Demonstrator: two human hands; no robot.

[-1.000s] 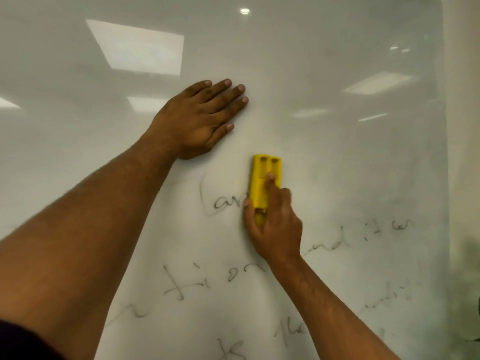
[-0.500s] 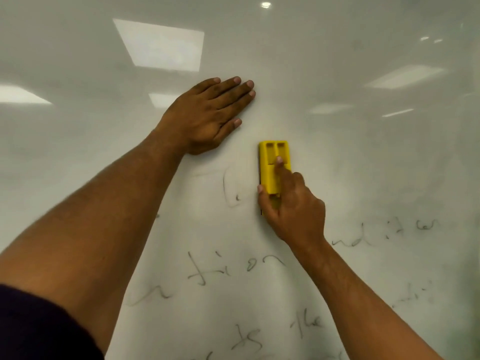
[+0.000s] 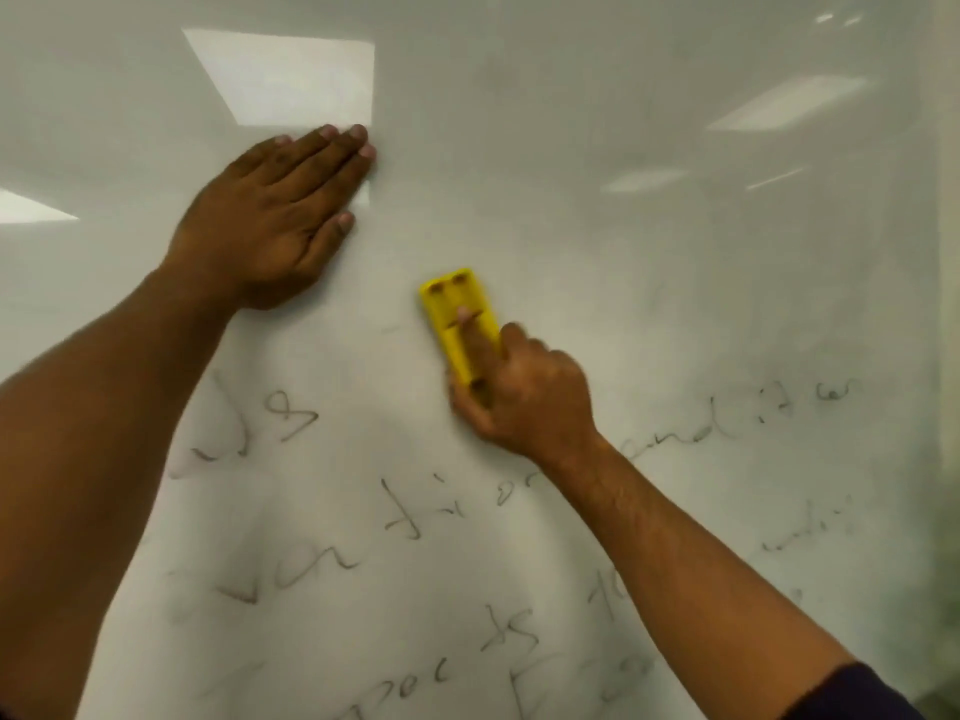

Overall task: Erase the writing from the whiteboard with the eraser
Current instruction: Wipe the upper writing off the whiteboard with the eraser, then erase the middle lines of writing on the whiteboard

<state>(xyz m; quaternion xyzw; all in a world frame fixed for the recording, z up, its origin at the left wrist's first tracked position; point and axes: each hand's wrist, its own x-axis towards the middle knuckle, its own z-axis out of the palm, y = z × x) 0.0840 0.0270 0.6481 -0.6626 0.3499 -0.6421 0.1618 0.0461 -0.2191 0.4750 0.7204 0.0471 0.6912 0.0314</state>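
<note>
Whiteboard point(image 3: 623, 226): right hand point(image 3: 524, 402) grips eraser point(image 3: 457, 314) (yellow).

Bright rectangular ceiling light panels point(image 3: 291, 80) show as reflections in the glossy surface ahead, the largest at upper left, slimmer ones point(image 3: 784, 103) toward the upper right, and a sliver at the far left edge. Along the right side runs a pale strip of wall point(image 3: 949, 226), shading into a blurred greenish patch lower down.
</note>
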